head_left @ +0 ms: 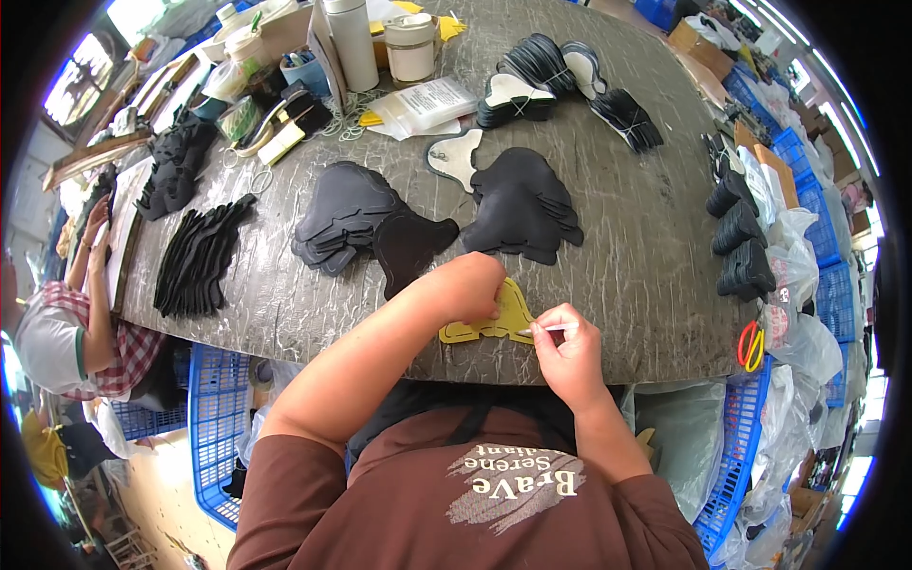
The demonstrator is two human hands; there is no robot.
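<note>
A yellow template [514, 306] with slots along its edge lies near the table's front edge. My left hand [472, 286] is curled over its upper left part, pressing it down; most of those fingertips are hidden. In my right hand [572, 359] a thin white pen [560, 327] is pinched, its tip at the template's lower right edge. Whether a black piece lies underneath cannot be seen. Just beyond my hands are two fanned stacks of black cut pieces, a left stack [344, 214] and a right stack [522, 204]. One black piece [410, 249] juts out toward my left forearm.
Tied black bundles [537, 65] lie at the back, with a pale-faced piece [456, 157] nearer. Narrow black strips [202, 256] sit at left. A white bottle [351, 43] and jar [410, 47] stand behind. Scissors [750, 346] hang by the right edge. Another person [81, 332] works at left.
</note>
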